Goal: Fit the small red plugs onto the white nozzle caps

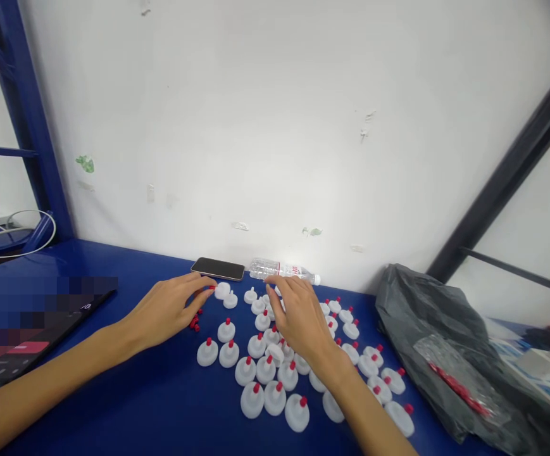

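Note:
My left hand (175,305) pinches a small red cap (212,287) between thumb and fingertips. Right beside that cap are a white nozzle lid (222,291) and an uncapped white nozzle lid (230,300); whether cap and lid touch I cannot tell. Several loose red caps (195,322) lie under the left fingers. My right hand (300,316) hovers over the spread of white lids with thumb and fingers apart, and nothing shows in its grasp. Most lids around it carry red tips, like this capped lid (297,413); the right hand and forearm hide some.
Behind the lids, a phone (218,268) and a clear plastic bottle (284,270) lie near the wall. A dark tablet-like screen (32,335) sits at left. On the right, a grey plastic bag (421,316) bears a clear packet (462,380) with red contents. Blue table (161,405) underneath.

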Motion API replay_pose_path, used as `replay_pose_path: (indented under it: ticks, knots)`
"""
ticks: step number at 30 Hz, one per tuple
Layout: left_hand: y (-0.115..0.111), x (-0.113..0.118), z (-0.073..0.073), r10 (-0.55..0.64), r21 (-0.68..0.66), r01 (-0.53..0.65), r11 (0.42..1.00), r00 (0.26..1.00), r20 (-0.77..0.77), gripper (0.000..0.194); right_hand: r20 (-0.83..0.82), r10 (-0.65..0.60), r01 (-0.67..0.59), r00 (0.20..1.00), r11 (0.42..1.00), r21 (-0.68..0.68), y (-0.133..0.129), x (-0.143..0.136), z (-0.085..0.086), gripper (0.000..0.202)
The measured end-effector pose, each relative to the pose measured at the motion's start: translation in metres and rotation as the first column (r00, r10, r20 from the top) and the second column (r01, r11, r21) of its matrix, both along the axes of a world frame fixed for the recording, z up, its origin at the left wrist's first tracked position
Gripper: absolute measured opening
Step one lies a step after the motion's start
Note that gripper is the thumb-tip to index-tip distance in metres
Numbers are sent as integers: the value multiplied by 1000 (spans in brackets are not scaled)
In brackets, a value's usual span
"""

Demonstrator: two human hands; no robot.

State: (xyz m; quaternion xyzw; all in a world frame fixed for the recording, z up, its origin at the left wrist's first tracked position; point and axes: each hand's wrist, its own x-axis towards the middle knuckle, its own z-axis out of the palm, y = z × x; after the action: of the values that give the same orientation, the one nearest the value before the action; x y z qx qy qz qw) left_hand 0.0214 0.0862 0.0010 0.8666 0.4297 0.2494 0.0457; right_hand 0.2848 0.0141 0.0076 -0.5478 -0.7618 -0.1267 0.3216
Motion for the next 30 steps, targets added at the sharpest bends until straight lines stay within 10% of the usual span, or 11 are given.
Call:
replay_pose_path:
  ticks: [13,30]
  knots:
    - [-1,5,-10,-65,-117,59,991,997,-52,41,76,105,-90,992,979,-182,4,5,-13,27]
    - [36,-16,-18,218,-255,-231,939,973,-79,28,96,187,-161,978,960,-230,3,7,-17,38]
